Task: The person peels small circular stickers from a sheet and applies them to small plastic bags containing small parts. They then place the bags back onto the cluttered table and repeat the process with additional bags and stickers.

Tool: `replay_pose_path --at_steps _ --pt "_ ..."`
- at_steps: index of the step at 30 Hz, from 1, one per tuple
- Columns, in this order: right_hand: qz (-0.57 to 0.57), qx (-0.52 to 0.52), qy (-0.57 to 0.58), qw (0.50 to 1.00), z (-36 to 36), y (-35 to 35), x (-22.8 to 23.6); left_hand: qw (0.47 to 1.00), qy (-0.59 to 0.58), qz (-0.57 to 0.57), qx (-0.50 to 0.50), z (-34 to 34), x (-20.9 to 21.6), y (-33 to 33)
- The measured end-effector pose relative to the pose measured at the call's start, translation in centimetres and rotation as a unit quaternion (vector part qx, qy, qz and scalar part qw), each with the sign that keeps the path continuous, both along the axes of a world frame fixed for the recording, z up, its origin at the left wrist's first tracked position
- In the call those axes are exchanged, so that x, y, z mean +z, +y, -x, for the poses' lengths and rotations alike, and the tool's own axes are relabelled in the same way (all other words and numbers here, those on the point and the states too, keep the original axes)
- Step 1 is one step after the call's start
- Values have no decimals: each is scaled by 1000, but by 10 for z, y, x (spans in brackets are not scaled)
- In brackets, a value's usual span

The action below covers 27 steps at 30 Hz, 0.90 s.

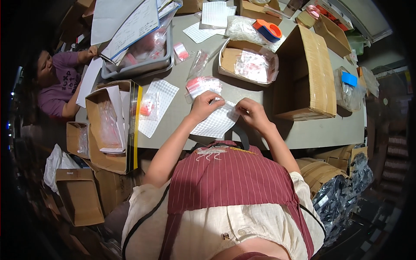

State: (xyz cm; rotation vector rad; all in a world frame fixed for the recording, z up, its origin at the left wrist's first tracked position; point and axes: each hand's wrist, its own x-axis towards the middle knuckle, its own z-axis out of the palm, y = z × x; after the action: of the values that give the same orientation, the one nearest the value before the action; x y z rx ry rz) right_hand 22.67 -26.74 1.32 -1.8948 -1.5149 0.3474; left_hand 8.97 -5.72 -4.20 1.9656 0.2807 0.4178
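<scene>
A white sheet of small round stickers [212, 125] lies at the table's front edge, right in front of me. My left hand [204, 106] is closed on its upper left part, thumb and forefinger together near the top edge. At the upper right corner, my right hand [253, 113] is pinched closed; what lies between its fingertips is too small to make out. Just beyond my left hand sits a pile of small clear bags with red edges [204, 85]. To the left, another sticker sheet [162, 100] has more red-edged bags [148, 107] on it.
An open carton [310, 73] stands at right, beside a shallow box of clear bags [225, 65]. Behind are an orange-and-blue tape dispenser [268, 31] and a grey bin [143, 67]. A cardboard box [132, 130] stands at left, near a co-worker in purple [58, 86] handling papers.
</scene>
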Motion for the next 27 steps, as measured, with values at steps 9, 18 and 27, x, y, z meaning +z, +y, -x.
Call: replay_pose_path --at_steps 9,18,27 --pt "29 -80 565 821 -27 114 -13 984 -79 -145 -61 1 2 -4" --pt "49 -110 570 813 -35 122 -44 965 -83 -247 -1 35 14 -24" --pt "-9 -129 550 825 -31 118 -62 961 -51 -267 57 38 9 -27"
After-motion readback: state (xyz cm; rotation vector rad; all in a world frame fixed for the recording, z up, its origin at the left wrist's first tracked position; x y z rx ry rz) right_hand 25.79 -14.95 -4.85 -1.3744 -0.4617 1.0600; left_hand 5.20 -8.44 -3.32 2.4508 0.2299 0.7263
